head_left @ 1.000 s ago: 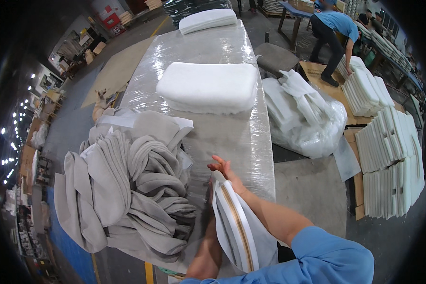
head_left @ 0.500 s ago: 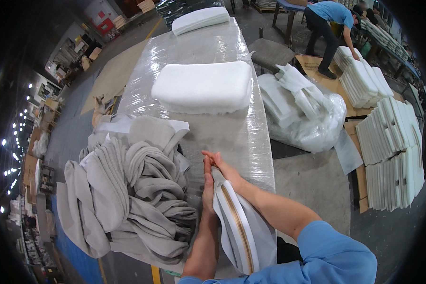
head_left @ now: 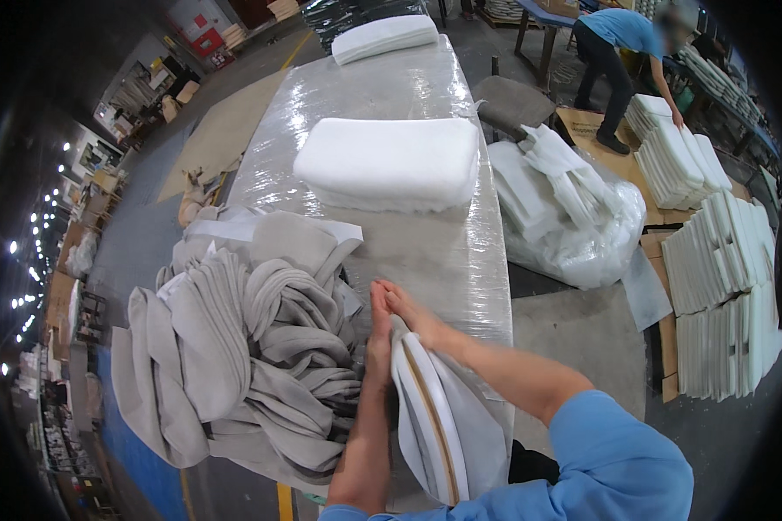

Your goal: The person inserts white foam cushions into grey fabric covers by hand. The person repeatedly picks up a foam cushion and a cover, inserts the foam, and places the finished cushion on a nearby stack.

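Both hands meet at the near end of the long table: the left hand (head_left: 379,334) stands on edge with its fingers straight and flat, pressed against the left face of a grey cushion cover (head_left: 443,417), while the right hand (head_left: 408,311) lies flat along the cover's upper right side, fingers stretched out and touching the left fingertips at the top. Neither hand is curled into a fist; the two open palms sandwich the cover between them. That cover stands upright on its edge near the table's front right corner, its opening showing a white lining and a tan zip strip running down the middle. A blue sleeve (head_left: 617,460) covers the right upper arm; the left forearm is bare.

Just left of the left hand sits a heap of grey fabric covers (head_left: 243,347), tangled and spilling over the table's left edge. Beyond the hands, a bare stretch of the plastic-wrapped table (head_left: 443,252) gleams, and past it lies a white foam pad (head_left: 391,161). A second white pad (head_left: 384,36) rests at the far end.

Off the right side, a clear plastic bag of white pieces (head_left: 573,208) sits on the floor, with stacks of white pads (head_left: 721,295) further right. A person in a blue shirt (head_left: 621,52) bends over another stack
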`<state>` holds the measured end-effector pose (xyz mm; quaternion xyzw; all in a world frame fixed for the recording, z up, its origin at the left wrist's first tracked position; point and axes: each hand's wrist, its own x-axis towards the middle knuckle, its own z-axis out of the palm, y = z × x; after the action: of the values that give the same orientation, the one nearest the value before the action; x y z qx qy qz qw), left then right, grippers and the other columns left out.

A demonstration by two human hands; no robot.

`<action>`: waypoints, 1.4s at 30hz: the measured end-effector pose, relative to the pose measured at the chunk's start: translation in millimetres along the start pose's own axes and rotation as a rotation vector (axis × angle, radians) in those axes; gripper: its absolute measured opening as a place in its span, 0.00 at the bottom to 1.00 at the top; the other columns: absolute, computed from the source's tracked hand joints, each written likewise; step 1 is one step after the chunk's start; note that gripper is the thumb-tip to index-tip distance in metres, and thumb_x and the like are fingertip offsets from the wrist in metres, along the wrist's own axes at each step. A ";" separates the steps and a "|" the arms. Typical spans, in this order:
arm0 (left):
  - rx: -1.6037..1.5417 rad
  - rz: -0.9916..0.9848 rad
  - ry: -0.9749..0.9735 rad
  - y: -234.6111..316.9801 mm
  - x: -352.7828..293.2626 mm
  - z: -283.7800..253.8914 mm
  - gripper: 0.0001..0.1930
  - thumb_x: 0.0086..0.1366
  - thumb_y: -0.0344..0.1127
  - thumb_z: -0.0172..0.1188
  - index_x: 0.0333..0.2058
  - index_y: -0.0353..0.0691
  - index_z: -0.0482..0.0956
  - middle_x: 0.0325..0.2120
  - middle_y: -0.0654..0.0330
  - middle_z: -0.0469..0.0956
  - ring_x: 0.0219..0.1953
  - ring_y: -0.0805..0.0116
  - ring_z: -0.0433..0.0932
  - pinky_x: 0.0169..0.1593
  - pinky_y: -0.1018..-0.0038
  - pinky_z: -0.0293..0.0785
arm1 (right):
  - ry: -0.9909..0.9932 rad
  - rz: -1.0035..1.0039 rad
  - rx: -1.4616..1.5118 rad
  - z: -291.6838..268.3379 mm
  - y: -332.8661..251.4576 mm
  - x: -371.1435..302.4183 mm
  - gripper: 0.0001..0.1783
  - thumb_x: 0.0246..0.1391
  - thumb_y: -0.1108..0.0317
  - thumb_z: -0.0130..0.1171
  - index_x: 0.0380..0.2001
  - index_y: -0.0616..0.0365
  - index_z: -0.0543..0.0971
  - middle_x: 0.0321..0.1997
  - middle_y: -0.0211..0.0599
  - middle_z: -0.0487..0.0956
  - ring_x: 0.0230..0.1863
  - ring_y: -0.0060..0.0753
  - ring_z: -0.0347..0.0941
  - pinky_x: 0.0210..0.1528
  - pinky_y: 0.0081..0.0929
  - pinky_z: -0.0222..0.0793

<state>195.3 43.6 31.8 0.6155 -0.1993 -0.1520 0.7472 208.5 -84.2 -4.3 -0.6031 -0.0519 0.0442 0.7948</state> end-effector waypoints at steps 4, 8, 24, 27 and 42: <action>-0.093 -0.213 0.272 17.8 24.9 8.3 0.38 0.81 0.61 0.30 0.79 0.46 0.37 0.79 0.52 0.37 0.80 0.58 0.38 0.79 0.65 0.36 | 0.094 0.034 -0.151 -9.8 -42.5 27.2 0.39 0.76 0.43 0.36 0.75 0.63 0.58 0.74 0.52 0.65 0.75 0.44 0.60 0.74 0.36 0.55; -0.145 -0.133 0.211 -14.9 20.8 -4.2 0.41 0.79 0.66 0.31 0.79 0.46 0.38 0.80 0.56 0.38 0.80 0.62 0.40 0.79 0.64 0.40 | 0.067 -0.094 -0.434 16.5 -54.5 18.6 0.38 0.75 0.45 0.41 0.75 0.61 0.58 0.75 0.54 0.64 0.75 0.52 0.60 0.74 0.41 0.56; -0.650 -1.140 0.610 -11.6 -353.2 80.3 0.32 0.75 0.56 0.57 0.68 0.41 0.69 0.64 0.53 0.74 0.63 0.56 0.74 0.66 0.56 0.70 | 0.047 0.530 -0.202 -122.2 -135.0 -119.5 0.37 0.61 0.57 0.59 0.72 0.51 0.68 0.67 0.41 0.74 0.67 0.38 0.69 0.70 0.32 0.59; -0.460 -0.856 0.788 -5.9 -359.9 61.7 0.29 0.73 0.50 0.61 0.65 0.40 0.71 0.58 0.54 0.77 0.58 0.59 0.77 0.64 0.60 0.72 | 0.018 0.551 -0.136 -127.5 -152.2 -142.8 0.37 0.59 0.64 0.57 0.72 0.51 0.69 0.67 0.39 0.74 0.68 0.35 0.68 0.68 0.30 0.61; 0.202 -0.260 1.026 63.0 -493.9 124.7 0.07 0.71 0.31 0.59 0.40 0.34 0.81 0.51 0.52 0.80 0.55 0.61 0.75 0.65 0.65 0.65 | 0.134 0.514 0.203 -60.0 -66.8 -309.0 0.18 0.71 0.55 0.56 0.40 0.60 0.82 0.50 0.36 0.82 0.51 0.28 0.75 0.56 0.29 0.71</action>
<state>-298.2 182.1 59.1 0.6989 0.2558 0.0969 0.6608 -89.0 -200.5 35.0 -0.5153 0.1601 0.2092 0.8155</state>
